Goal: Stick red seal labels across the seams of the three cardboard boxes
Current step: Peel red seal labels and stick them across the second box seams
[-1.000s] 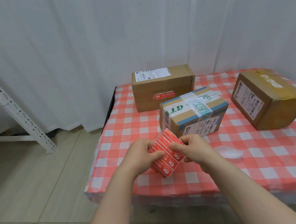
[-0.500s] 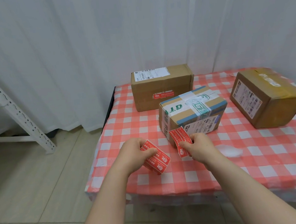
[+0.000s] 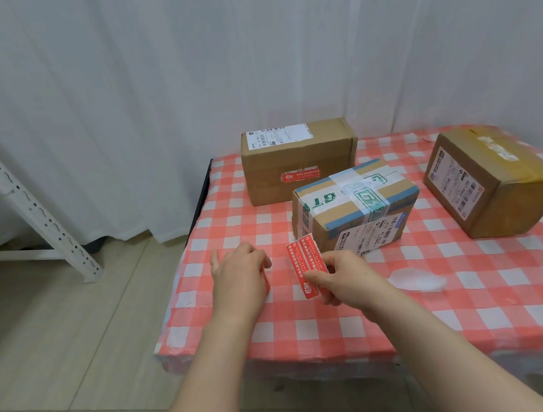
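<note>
Seen from the head camera, the right hand (image 3: 348, 275) has its grip pinched on the lower end of a label strip (image 3: 306, 263). It holds the strip up near the worktop's (image 3: 481, 285) front-left corner, just in front of the taped box (image 3: 356, 205). The left hand (image 3: 238, 276) lies over more red labels (image 3: 266, 284); I cannot tell whether its grip clasps them. The strip looks light, floppy and probably tacky, so it is best held by its edges. The back box (image 3: 297, 154) carries a red seal (image 3: 300, 175); the right box (image 3: 494, 180) shows none. Checked cloth covers the worktop, with a white curtain (image 3: 143, 84), a metal rack (image 3: 21, 204) and a tiled floor (image 3: 56, 338) around it.

Checked table (image 3: 482, 299), three cardboard boxes (image 3: 349, 202), clear scrap (image 3: 414, 279)
</note>
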